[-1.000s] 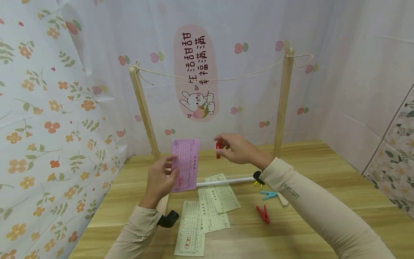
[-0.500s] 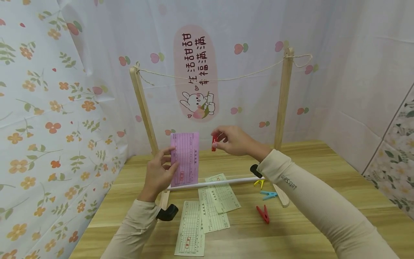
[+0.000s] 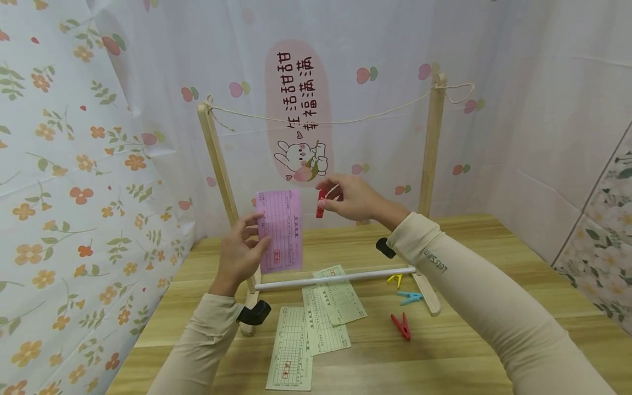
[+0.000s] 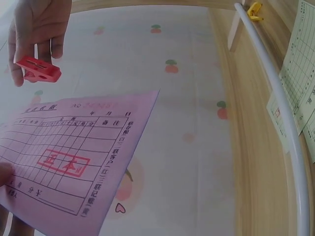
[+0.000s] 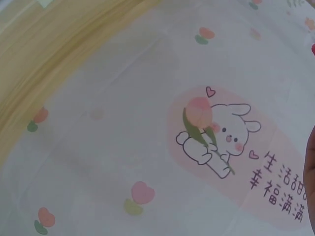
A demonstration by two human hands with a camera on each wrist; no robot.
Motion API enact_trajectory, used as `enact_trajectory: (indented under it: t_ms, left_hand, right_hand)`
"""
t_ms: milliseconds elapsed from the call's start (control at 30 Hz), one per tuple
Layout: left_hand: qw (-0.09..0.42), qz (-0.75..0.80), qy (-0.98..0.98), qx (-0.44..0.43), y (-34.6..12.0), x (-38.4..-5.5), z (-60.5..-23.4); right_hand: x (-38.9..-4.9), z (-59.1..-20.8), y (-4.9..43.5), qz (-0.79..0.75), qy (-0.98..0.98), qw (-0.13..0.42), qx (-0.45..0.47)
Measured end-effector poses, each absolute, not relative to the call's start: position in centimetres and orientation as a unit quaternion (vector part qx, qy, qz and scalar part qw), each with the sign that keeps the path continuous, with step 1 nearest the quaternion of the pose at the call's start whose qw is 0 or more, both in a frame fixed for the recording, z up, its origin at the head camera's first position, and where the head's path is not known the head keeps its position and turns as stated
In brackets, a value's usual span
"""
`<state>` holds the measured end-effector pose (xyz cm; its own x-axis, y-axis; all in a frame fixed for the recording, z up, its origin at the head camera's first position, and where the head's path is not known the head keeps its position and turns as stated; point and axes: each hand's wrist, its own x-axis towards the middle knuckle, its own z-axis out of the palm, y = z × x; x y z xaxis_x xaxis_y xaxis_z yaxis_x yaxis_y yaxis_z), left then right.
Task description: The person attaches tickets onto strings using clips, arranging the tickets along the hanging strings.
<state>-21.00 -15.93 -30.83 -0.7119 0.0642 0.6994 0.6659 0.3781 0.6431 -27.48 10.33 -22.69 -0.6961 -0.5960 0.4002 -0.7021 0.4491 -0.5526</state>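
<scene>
My left hand (image 3: 242, 249) pinches a pink receipt slip (image 3: 282, 230) by its left edge and holds it raised above the table. In the left wrist view the slip (image 4: 69, 152) shows a printed grid and a red stamp. My right hand (image 3: 353, 200) pinches a red clothespin (image 3: 321, 203) between thumb and fingers, just right of the slip and apart from it. Above both hands a thin string (image 3: 340, 121) sags between two wooden posts. The right wrist view catches only a sliver of the right hand (image 5: 310, 182) at its right edge.
Several pale green slips (image 3: 291, 348) overlap on the wooden table (image 3: 197, 351). A red clothespin (image 3: 401, 326), a blue one and a yellow one lie at right. A white rod (image 3: 365, 274) spans low between the left post (image 3: 217, 159) and right post (image 3: 432, 153).
Both hands have risen toward the string, the left with the pink slip, the right with the red clothespin. The right hand has also shifted slightly left, nearer the slip.
</scene>
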Motion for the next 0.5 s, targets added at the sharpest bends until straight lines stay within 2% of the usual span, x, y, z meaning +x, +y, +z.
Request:
enact_trajectory:
  t_ms: [300,500]
  left_hand:
    - [0.302,-0.521,-0.761,-0.244,-16.1,-21.3,-30.2]
    - [0.306,-0.519,-0.759,-0.246,-16.2,-21.4,-29.5]
  right_hand:
    - [-27.5,-21.3,10.1,0.451,-0.819,0.005,0.355]
    - [-27.8,-20.4,9.6,0.456,-0.819,0.002,0.347]
